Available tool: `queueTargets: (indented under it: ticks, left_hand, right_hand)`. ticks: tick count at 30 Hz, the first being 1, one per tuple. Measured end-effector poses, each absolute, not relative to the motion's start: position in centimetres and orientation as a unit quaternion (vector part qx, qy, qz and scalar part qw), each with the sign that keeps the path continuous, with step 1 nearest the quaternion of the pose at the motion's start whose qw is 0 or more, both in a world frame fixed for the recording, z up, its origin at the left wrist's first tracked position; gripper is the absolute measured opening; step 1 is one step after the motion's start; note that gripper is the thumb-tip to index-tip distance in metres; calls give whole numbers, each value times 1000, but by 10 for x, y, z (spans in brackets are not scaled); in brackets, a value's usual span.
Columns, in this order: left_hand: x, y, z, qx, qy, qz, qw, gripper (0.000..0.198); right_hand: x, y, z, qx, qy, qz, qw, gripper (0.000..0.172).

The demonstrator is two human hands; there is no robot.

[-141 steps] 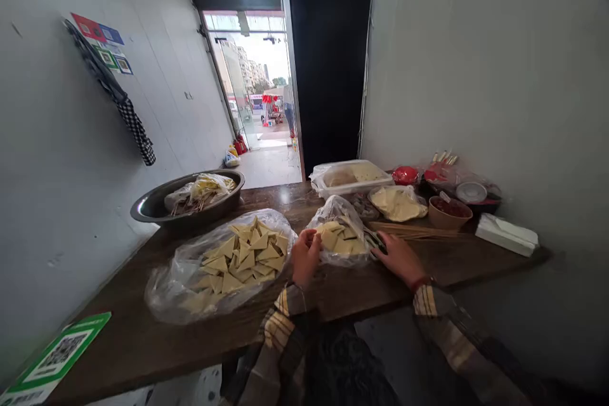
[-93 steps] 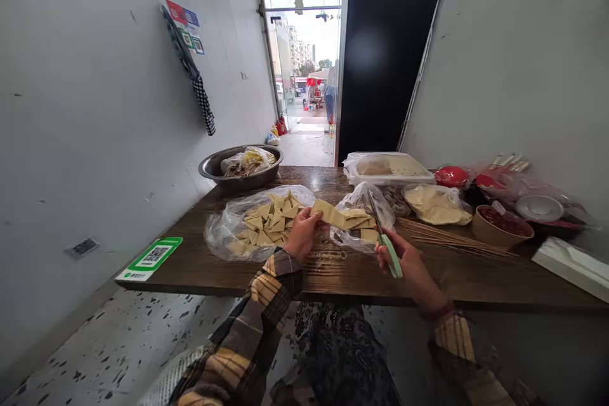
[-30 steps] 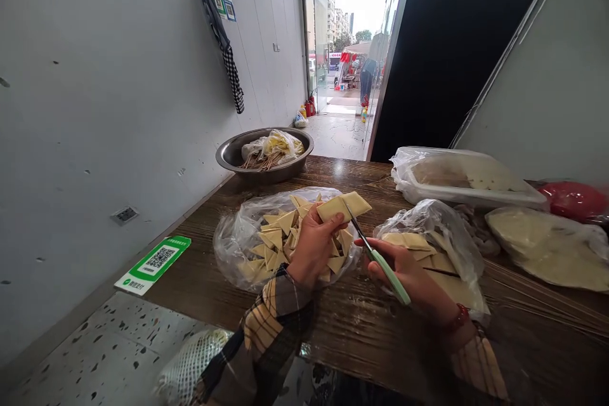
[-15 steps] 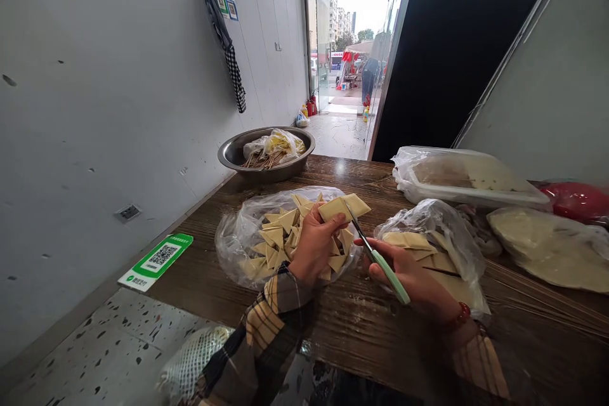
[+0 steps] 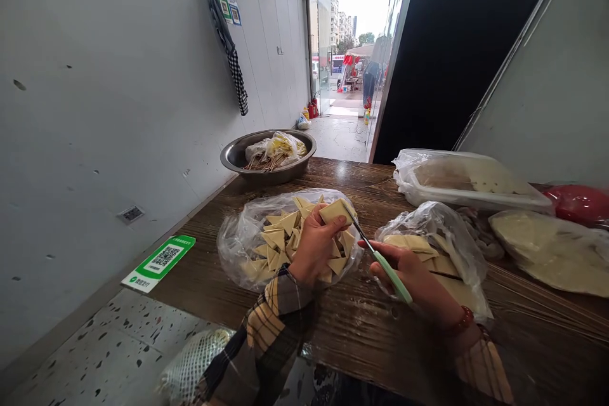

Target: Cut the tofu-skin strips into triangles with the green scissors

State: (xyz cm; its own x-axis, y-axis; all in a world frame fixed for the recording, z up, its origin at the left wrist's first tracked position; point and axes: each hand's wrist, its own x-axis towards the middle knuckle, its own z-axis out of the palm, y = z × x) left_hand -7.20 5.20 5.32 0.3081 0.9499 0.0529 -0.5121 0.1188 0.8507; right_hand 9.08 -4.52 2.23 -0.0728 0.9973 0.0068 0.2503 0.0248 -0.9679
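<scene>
My left hand (image 5: 316, 242) is closed on a pale yellow tofu sheet (image 5: 335, 210), thumb on top, above an open clear plastic bag (image 5: 233, 244). Several pale triangular pieces (image 5: 289, 222) are heaped in that bag. Scissors with light green handles (image 5: 392, 276) are gripped in my right hand (image 5: 410, 276). Their blades point up and left and lie against the right end of the tofu sheet. Just right of my right hand, uncut tofu sheets (image 5: 410, 243) lie in a second plastic bag (image 5: 469, 247).
A metal basin (image 5: 233, 155) with skewers and a plastic bag stands at the table's far left. At the right are a bag-wrapped white tray (image 5: 480, 196), a red bag (image 5: 578, 201), a bag of pale sheets (image 5: 547, 247) and thin sticks (image 5: 537, 295). A QR card (image 5: 162, 260) lies on the left edge.
The part of the tofu sheet that stuck out to the right past the blades no longer shows there. The scissor blades look closer together. Both hands have hardly moved.
</scene>
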Motion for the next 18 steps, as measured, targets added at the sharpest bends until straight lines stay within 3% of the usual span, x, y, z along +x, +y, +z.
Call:
queueTargets:
  ticks: [4, 10, 18]
  left_hand:
    - [-79, 57, 54, 412, 277, 516, 698, 41]
    - [-88, 60, 54, 509, 327, 490, 628, 31]
    - [-91, 61, 55, 555, 326, 453, 617, 30]
  right_hand:
    - [92, -43, 18, -572, -586, 389, 423, 55]
    - [94, -43, 17, -602, -607, 323, 406, 54]
    - [89, -45, 21, -557, -570, 415, 438, 60]
